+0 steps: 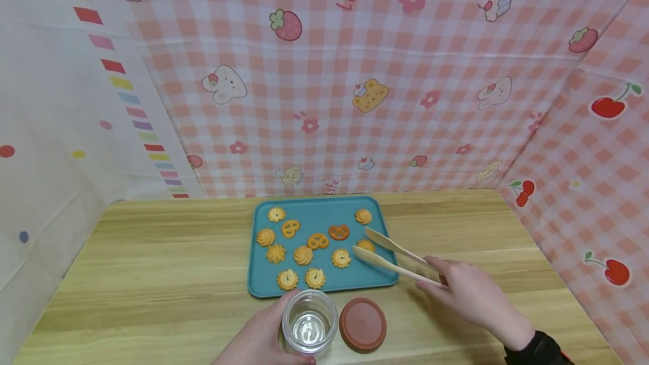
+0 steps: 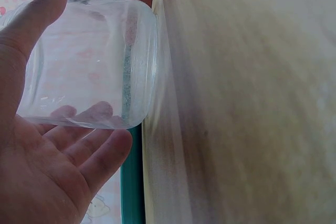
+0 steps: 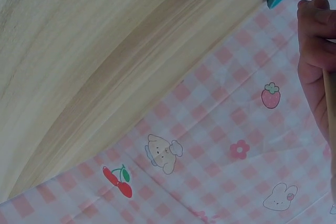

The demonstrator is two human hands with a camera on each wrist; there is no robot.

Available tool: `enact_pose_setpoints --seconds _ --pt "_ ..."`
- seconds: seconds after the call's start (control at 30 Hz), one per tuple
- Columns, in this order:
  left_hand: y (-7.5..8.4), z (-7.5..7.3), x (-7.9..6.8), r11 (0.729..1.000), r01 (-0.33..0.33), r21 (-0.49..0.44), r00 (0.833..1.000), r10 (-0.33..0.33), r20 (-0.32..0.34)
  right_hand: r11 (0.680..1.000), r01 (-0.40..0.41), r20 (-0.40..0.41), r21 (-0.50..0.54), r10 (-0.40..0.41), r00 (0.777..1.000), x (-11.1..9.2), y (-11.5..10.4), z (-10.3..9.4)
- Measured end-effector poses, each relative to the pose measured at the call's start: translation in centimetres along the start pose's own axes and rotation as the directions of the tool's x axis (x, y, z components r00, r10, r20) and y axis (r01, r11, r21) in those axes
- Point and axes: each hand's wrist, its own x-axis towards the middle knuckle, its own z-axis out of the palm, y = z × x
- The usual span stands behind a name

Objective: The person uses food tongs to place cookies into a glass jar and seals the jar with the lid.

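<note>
My left hand (image 1: 263, 331) holds a clear jar (image 1: 310, 320) that stands open at the top, with nothing seen inside. In the left wrist view the thumb lies over one side of the jar (image 2: 89, 61) and the fingers go round the other. With my right hand (image 1: 469, 292) I grip pale wooden tongs (image 1: 392, 267), their arms apart. The tong tips reach over the right part of a teal tray (image 1: 324, 212), at either side of a golden cookie (image 1: 366, 245) that they partly cover. In the right wrist view only part of the right hand (image 3: 317, 51) shows.
Several swirl cookies (image 1: 303, 256), cream-centred cookies (image 1: 341, 258) and pretzels (image 1: 318, 241) lie spread on the tray. A reddish-brown lid (image 1: 363, 324) lies on the wooden table (image 1: 167, 275), right of the jar. Patterned cloth (image 1: 324, 72) hangs behind and at the sides.
</note>
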Motion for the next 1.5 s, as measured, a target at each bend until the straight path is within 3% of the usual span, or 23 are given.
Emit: enact_pose_setpoints --seconds 0.37,0.73,1.0,1.5 --pt "0.0 0.0 0.0 1.0 0.002 0.006 1.0 -0.002 -0.001 1.0 0.008 0.0 0.008 -0.008 1.0 0.2 0.0 0.4" --pt "-0.1 0.1 -0.1 1.0 0.021 0.017 1.0 -0.021 -0.008 0.997 0.068 -0.033 0.024 -0.068 0.997 0.5 -0.2 0.0" --pt "-0.2 0.1 -0.1 0.999 -0.006 0.04 1.0 0.006 -0.015 0.997 0.058 0.011 0.049 -0.059 0.998 0.6 -0.1 -0.5" --pt "-0.2 0.1 -0.1 1.0 -0.009 0.021 1.0 0.01 -0.006 0.992 0.114 -0.04 0.047 -0.113 0.993 0.3 -1.0 -3.0"
